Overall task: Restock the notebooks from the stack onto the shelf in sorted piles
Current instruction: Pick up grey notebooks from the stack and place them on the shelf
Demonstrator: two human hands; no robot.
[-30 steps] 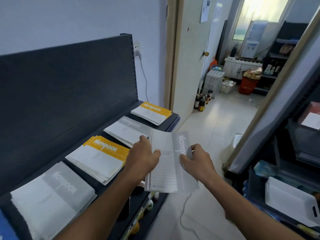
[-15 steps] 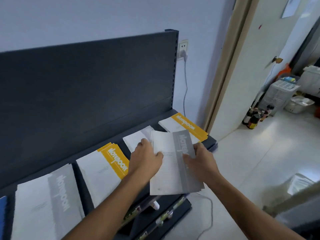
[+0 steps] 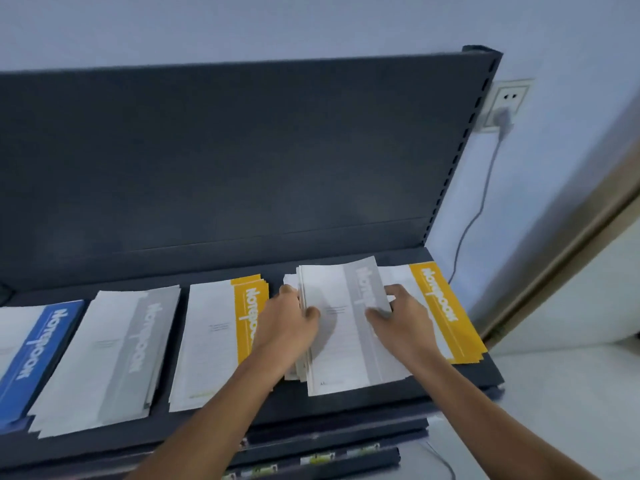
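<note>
Head view (the only one): both hands are on a small bundle of grey notebooks (image 3: 341,327) at the right part of the shelf (image 3: 242,408). The left hand (image 3: 289,327) grasps the bundle's left long edge, thumb on the cover and fingers curled round the side. The right hand (image 3: 403,320) grasps the right long edge, with fingers lying over the grey title band. Neither hand has let go.

The bundle sits on the grey pile (image 3: 294,370) already there. It cannot be told whether it rests fully or is held just above it. The bundle's long axis runs front to back, away from the person, with its far end tipped a little right.

The key relation is that the bundle is offset right and forward of the pile beneath. The pile's edges peek out on the left side and at the back-left corner. Squaring up likely needs a small push left and back, and the right hand is better placed to push while the left acts as a stop.

On the right, the bundle's edge comes right up to the right yellow pile (image 3: 446,313), so there's some risk of overlap. To the left lie the middle yellow pile (image 3: 214,341), another grey stack (image 3: 110,358) and the blue pile (image 3: 31,355), each well separated.
</note>
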